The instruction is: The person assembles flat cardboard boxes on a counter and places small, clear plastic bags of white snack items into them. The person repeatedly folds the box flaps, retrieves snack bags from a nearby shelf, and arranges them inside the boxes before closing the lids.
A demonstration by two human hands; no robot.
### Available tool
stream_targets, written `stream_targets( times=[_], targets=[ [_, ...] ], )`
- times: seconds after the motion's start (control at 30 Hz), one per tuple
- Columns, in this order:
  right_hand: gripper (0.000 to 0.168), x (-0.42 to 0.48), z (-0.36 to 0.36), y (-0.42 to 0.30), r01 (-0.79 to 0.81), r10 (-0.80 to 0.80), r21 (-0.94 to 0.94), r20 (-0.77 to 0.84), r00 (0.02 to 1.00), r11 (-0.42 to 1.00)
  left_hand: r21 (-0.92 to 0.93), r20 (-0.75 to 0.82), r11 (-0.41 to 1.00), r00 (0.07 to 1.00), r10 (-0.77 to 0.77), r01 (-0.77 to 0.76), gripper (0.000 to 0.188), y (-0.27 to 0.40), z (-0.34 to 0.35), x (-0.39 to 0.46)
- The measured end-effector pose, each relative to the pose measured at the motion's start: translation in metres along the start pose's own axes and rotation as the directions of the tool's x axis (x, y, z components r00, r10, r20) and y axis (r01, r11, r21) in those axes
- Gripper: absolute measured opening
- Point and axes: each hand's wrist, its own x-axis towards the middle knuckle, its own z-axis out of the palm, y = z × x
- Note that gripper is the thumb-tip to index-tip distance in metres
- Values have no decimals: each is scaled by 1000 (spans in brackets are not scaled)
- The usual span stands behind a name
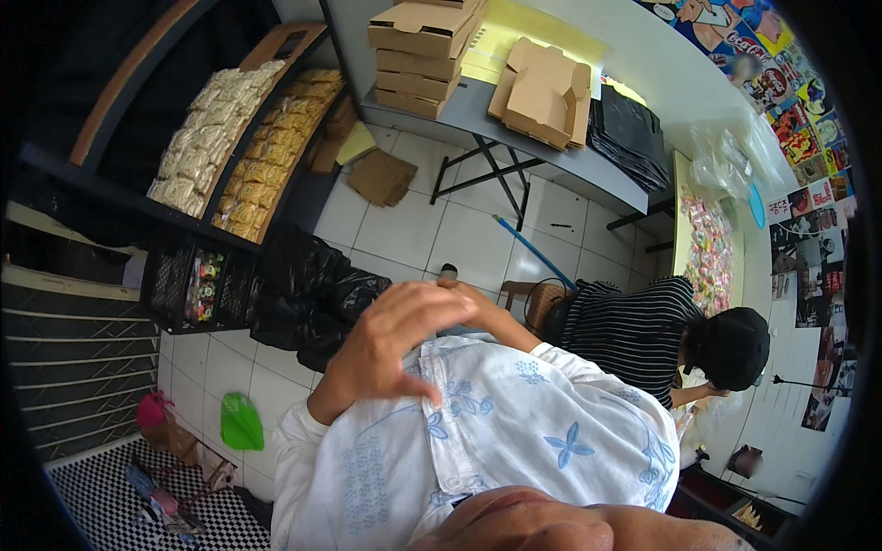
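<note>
My left hand (406,330) is in front of my belly, back upward. Its thumb stands apart from the curved fingers, and I see nothing in it. Beyond it is my right hand (482,308), partly covered by the left fingers; whether its fingers are closed cannot be made out. Both hands are over my white shirt (524,427) with blue leaf patterns. Black plastic bags (324,275) lie on the floor to the left of my hands.
Racks on the left hold packed snack bags (255,165). Cardboard boxes (420,62) and black plastic sheets (623,134) rest on a grey folding table (468,103). At right, a person in a striped shirt (627,330) bends by a table of colourful packets (706,248). A blue pole (534,251) leans nearby.
</note>
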Motion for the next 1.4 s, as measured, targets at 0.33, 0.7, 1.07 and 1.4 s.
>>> stream_targets(
  times=[0.33, 0.7, 1.07, 1.4],
  targets=[
    [31, -18, -29, -31, -58, 57, -44, -11, 998, 997, -134, -32, 925, 934, 356, -357, 94, 69, -1, 26],
    [31, 26, -76, 56, -96, 112, 210, -63, 992, 973, 128, -155, 990, 985, 80, -61, 34, -37, 18, 108],
    [25, 45, -303, 144, -148, 261, 215, -750, 608, 965, 96, -186, 955, 947, -260, 281, 29, -234, 89, 275],
    [39, 55, -361, 306, -420, 407, 213, -794, 452, 882, 226, -244, 781, 810, -533, 582, 48, -381, 157, 329]
  ],
)
